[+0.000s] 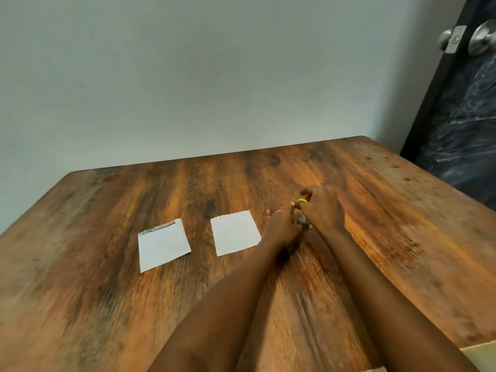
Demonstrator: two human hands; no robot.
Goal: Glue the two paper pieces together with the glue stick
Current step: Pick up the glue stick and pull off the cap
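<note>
Two white square paper pieces lie flat and apart on the wooden table (107, 210). The left paper (163, 245) has a printed strip along its far edge. The right paper (234, 232) is plain. Just right of it, both hands meet around a small glue stick (301, 210) with a yellow end showing at the top. My left hand (281, 228) grips its lower part. My right hand (322, 210) closes over its upper part at the yellow end. Most of the stick is hidden by fingers, and the picture is blurred.
A grey wall runs behind the table's far edge. A dark door (461, 116) with metal knobs (483, 41) stands at the right. A pale box edge (480, 350) shows at the lower right corner.
</note>
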